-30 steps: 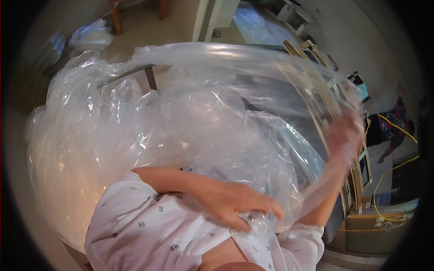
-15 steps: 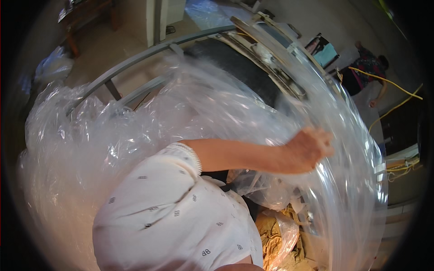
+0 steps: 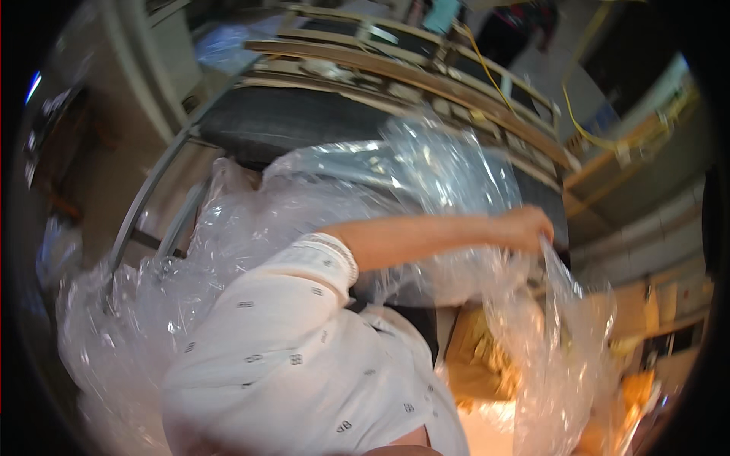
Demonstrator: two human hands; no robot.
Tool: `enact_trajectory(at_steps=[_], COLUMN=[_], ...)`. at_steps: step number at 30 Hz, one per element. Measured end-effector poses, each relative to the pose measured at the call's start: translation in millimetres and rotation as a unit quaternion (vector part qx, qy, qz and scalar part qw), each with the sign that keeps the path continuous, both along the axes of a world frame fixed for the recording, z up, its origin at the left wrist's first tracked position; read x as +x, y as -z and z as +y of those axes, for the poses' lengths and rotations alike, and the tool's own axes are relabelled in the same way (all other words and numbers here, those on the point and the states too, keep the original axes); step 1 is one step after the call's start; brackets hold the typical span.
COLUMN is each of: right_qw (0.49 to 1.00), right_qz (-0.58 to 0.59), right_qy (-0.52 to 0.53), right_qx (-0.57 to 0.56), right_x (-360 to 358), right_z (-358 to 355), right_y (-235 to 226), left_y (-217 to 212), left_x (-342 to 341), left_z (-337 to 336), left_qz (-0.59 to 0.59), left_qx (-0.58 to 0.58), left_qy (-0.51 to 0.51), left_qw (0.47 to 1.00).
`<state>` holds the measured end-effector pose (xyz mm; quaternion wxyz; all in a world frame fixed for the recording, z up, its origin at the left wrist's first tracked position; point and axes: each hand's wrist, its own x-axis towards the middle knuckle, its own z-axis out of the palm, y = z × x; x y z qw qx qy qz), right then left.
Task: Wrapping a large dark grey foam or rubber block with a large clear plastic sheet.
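Note:
My left arm, in a white patterned short sleeve, reaches across to the right. At its end my left hand [image 3: 530,228] is closed on a bunch of clear plastic film [image 3: 566,334]. From the fist the film hangs down in loose folds on the right. More of the same film spreads in crumpled heaps under the arm and to the left, and part lies over a dark flat surface [image 3: 304,121]. My right hand is not in view.
A grey metal rail [image 3: 148,190] borders the dark surface on the left. Long wooden slats [image 3: 411,72] run along its far side. Beyond them are yellow cords [image 3: 487,68] and another person [image 3: 521,30]. Brown crumpled material [image 3: 487,349] lies low on the right.
My view has turned, and the scene has shifted leftward. The film on the right, spread in a wide sweep before, now hangs gathered from my left hand, with the slats and dark surface more exposed.

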<state>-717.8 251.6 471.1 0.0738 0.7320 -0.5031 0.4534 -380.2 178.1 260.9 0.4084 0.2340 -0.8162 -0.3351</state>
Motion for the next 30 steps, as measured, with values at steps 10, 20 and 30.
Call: enact_trajectory(at_steps=[10,20,30], right_qw=[0.986,0.958,0.774], right_qz=[-0.062,0.198,0.354], right_qy=[0.007,0.169,0.523], right_qx=[0.154,-0.12,-0.033], right_x=[107.2,93.6,-115.5], right_z=[90.6,47.9,166.3], right_y=[60.2,105.0,76.4], left_y=[-79.1,-118.3,-136.0], left_x=[2.2,10.4,33.5], left_z=[-9.9,-5.4,-31.3], left_qz=[0.145,-0.171,-0.21], left_qx=[0.228,-0.431,-0.273], left_qy=[0.078,-0.155,-0.184], left_qw=[0.96,0.872,0.921])
